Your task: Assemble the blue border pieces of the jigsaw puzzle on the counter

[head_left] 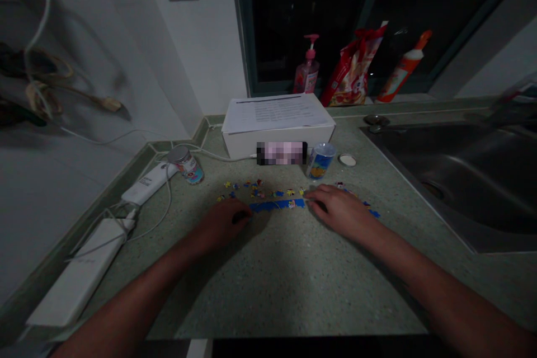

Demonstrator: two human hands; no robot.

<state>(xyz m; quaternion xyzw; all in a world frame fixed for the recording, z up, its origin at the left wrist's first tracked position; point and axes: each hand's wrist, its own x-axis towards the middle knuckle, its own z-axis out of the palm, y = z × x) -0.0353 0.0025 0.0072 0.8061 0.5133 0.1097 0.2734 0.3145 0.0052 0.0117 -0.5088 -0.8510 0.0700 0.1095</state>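
Observation:
A narrow strip of joined blue jigsaw puzzle pieces (279,205) lies flat on the counter between my hands. My left hand (224,221) is curled, with thumb and index finger closing at the strip's left end. At the other end, my right hand (339,210) rests with its index finger stretched toward the strip and its thumb apart from it. Just beyond the strip are several loose, colourful puzzle pieces (255,184). More blue pieces (373,212) lie to the right, partly hidden by my right hand.
Behind the pieces stand a clear-sided can (321,161), its round lid (347,160), a phone (282,153) and a white box (279,114). A jar (185,165) and corded power strips (79,271) occupy the left. The sink (470,173) is at right.

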